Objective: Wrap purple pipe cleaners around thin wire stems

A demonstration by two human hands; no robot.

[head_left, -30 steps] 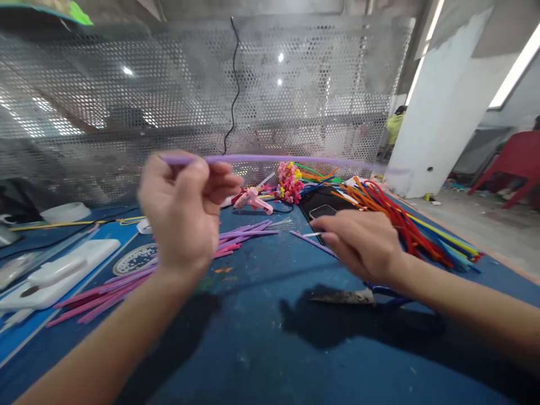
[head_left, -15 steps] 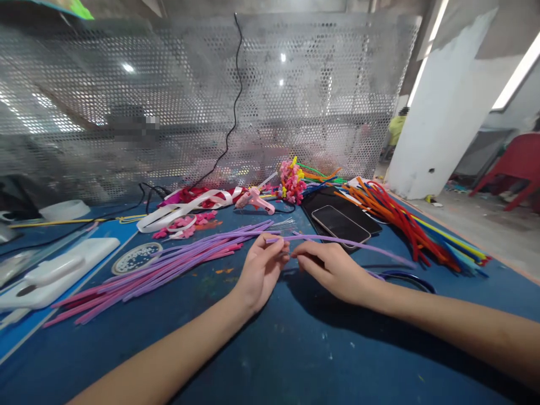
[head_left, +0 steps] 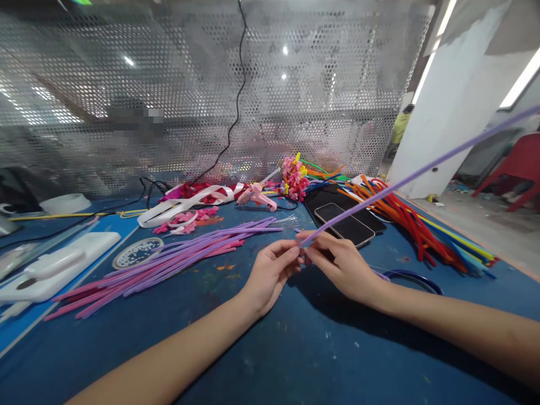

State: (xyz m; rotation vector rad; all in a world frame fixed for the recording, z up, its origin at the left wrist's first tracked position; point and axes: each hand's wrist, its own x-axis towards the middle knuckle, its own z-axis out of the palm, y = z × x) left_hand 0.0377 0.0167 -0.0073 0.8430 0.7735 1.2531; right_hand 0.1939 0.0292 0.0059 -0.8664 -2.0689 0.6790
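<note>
My left hand (head_left: 272,273) and my right hand (head_left: 341,261) meet low over the blue table (head_left: 270,349), fingertips pinched together on one end of a long purple pipe cleaner (head_left: 415,174). The pipe cleaner slants up and to the right, reaching the frame's right edge. A pile of purple and pink pipe cleaners (head_left: 169,261) lies just left of my left hand. A smartphone (head_left: 343,224) on a black case lies just beyond my right hand.
A bundle of red, orange, yellow and blue pipe cleaners (head_left: 413,225) lies at the right. A pink glue gun (head_left: 257,197), white ribbon (head_left: 185,205), small pink flowers (head_left: 294,179), a white tray (head_left: 46,270) and blue-handled scissors (head_left: 415,278) sit around. A perforated metal screen (head_left: 211,84) stands behind.
My left hand came down from mid-air to the table and met my right hand at the pipe cleaner's end. The pipe cleaner's free end has since swung from near the table up to the right.
</note>
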